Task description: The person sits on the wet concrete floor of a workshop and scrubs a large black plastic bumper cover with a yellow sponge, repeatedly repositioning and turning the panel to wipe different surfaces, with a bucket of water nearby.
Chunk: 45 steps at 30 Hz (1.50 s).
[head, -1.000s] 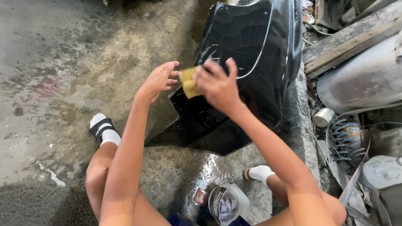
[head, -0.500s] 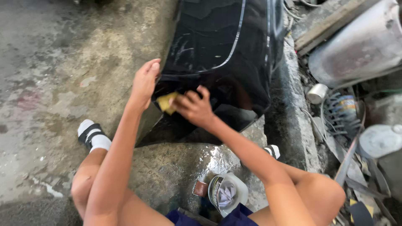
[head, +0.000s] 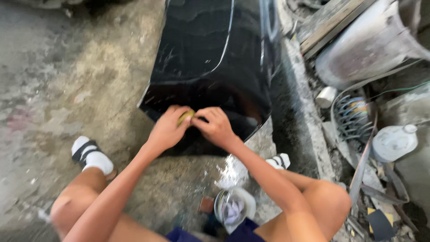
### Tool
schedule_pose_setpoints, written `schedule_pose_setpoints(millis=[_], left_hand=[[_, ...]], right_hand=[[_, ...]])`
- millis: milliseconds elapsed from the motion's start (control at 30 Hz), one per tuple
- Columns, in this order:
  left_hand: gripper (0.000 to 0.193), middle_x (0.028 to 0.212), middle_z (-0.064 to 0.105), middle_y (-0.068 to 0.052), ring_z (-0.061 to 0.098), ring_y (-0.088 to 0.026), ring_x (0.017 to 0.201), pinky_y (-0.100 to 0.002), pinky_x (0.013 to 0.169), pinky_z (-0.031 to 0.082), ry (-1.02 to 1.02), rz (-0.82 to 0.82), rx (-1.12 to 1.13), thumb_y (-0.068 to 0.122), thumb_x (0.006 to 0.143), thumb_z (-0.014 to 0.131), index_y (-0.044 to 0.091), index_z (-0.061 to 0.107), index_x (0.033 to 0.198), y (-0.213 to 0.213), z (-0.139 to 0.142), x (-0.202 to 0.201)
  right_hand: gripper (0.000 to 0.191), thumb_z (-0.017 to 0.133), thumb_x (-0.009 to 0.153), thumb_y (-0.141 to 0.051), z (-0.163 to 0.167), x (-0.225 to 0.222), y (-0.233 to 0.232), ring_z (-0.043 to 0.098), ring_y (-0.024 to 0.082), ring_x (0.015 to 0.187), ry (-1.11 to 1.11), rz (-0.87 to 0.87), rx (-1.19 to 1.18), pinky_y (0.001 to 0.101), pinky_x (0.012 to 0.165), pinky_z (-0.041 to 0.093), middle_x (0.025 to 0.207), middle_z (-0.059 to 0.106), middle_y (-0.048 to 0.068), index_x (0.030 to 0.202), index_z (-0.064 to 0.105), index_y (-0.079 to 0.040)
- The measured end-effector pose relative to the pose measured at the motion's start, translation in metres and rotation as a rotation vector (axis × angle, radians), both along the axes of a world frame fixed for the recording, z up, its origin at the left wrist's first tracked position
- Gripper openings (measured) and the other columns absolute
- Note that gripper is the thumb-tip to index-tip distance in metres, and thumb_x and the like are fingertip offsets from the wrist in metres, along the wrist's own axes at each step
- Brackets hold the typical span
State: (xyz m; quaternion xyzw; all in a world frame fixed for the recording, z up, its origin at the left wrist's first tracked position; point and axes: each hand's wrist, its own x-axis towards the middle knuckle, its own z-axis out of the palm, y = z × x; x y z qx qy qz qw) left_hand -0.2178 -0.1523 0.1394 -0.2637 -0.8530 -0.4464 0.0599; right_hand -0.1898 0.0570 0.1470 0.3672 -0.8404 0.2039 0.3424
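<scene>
Both hands meet at the bottom edge of the glossy black panel [head: 210, 58]: left hand [head: 168, 127] and right hand [head: 217, 125] pinch a small yellow pad [head: 186, 117], probably sandpaper, fingers curled tight. White tub [head: 235, 208] sits below the panel.

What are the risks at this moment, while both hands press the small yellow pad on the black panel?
1. The black panel looks propped upright on the concrete floor; pushing with the left hand and right hand might tip or slide it.
2. The yellow pad is almost covered by fingers, so it may slip.
3. The container between the legs might be knocked over.
</scene>
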Motion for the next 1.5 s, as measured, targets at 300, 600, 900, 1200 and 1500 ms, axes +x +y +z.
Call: schedule_pose_setpoints(millis=[300,600,900,1200,1500], left_hand=[[0.034,0.108,0.073,-0.006,0.071,-0.015,0.094,-0.032,0.079,0.059,-0.876,-0.081,0.614,0.011,0.094,0.066,0.002,0.063,0.127,-0.011,-0.036,-0.018],[0.026,0.133,0.064,-0.015,0.063,-0.033,0.118,-0.044,0.098,0.049,0.354,0.554,0.164,0.006,0.100,0.067,0.005,0.068,0.126,0.027,-0.006,-0.002],[0.053,0.165,0.036,-0.026,0.030,-0.046,0.156,-0.059,0.129,0.018,0.485,0.610,0.119,0.016,0.109,0.051,-0.006,0.043,0.156,0.083,-0.053,-0.032],[0.056,0.167,0.030,-0.023,0.019,-0.049,0.155,-0.058,0.127,0.005,0.586,0.817,-0.091,0.020,0.106,0.046,-0.005,0.042,0.156,0.139,-0.049,-0.061],[0.056,0.163,0.041,0.000,0.038,-0.020,0.151,-0.040,0.125,0.021,0.991,-0.027,-0.584,0.019,0.098,0.048,0.011,0.050,0.154,0.061,-0.055,-0.059]], right_hand=[[0.039,0.076,0.087,-0.004,0.005,0.021,0.007,0.064,0.012,0.088,-0.899,0.102,-0.776,0.0264,0.075,0.054,0.104,0.063,0.006,0.122,0.060,-0.013],[0.030,0.070,0.089,0.000,0.008,-0.018,-0.013,0.066,0.025,0.080,-0.540,-0.002,-0.403,0.0334,0.070,0.055,0.093,0.066,0.011,0.119,0.064,-0.003],[0.022,0.070,0.088,-0.011,0.053,-0.057,-0.005,0.068,0.032,0.096,-0.310,0.032,-0.082,0.0417,0.087,0.055,0.100,0.071,0.011,0.110,0.070,-0.005],[0.049,0.061,0.105,-0.037,0.074,-0.136,0.052,0.044,0.042,0.144,-0.050,-0.367,-0.268,0.0515,0.121,0.033,0.154,0.050,0.021,0.144,0.059,-0.008],[0.048,0.054,0.107,-0.039,0.053,-0.143,0.055,0.041,0.040,0.151,-0.105,-0.426,-0.252,0.0507,0.125,0.030,0.160,0.047,0.017,0.148,0.057,-0.013]])
